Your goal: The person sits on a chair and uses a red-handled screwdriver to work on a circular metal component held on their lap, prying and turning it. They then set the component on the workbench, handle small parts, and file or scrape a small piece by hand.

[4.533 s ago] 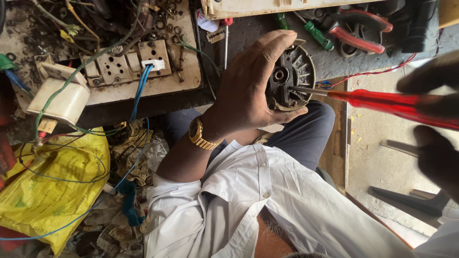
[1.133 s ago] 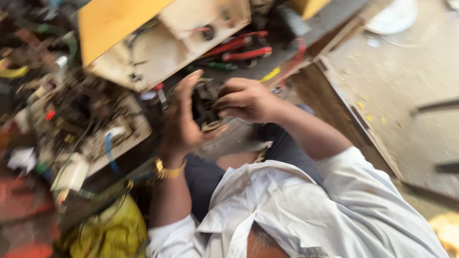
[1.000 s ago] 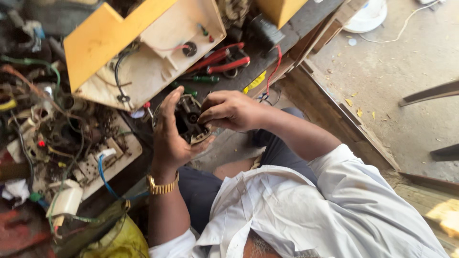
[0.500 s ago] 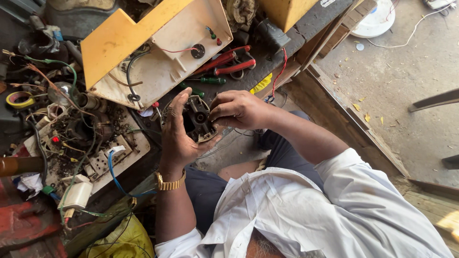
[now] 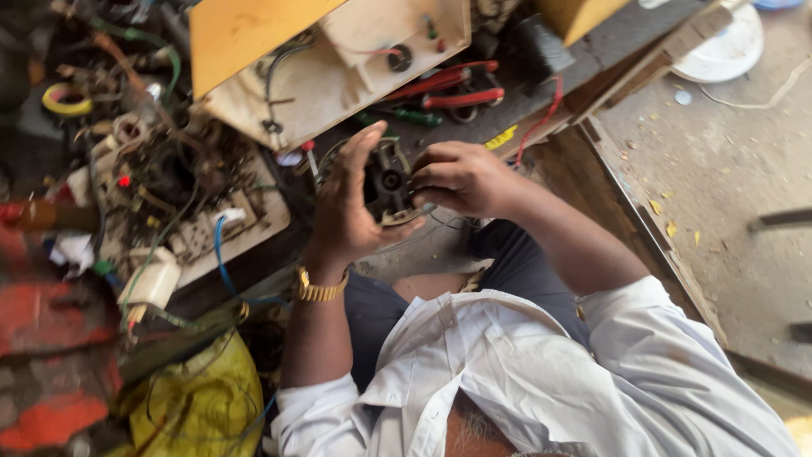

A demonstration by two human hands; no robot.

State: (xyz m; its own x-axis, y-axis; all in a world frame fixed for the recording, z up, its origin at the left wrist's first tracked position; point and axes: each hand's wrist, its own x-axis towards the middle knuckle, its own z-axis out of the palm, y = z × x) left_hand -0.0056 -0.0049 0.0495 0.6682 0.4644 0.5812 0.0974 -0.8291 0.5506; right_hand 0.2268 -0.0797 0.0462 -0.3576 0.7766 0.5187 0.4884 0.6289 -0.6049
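My left hand (image 5: 347, 211), with a gold watch (image 5: 320, 289) on its wrist, cups a round dark metal motor part (image 5: 387, 182) from the left and holds it above my lap. My right hand (image 5: 463, 178) grips the same part from the right, fingertips pressed on its rim and face. Both hands meet just in front of the workbench edge. My white shirt (image 5: 524, 381) and dark trousers fill the lower frame.
A yellow and cream open appliance case (image 5: 321, 59) lies on the bench, with red-handled pliers (image 5: 448, 89) and a green screwdriver (image 5: 397, 118) beside it. A tangle of wires and sockets (image 5: 178, 186) sits left. A yellow bag (image 5: 194, 406) lies lower left. Bare concrete floor (image 5: 727, 169) is to the right.
The red screwdriver my right hand held 4.5 s ago is gone; that hand now grips the motor part. Over the last second the hands barely moved; the view steadied.
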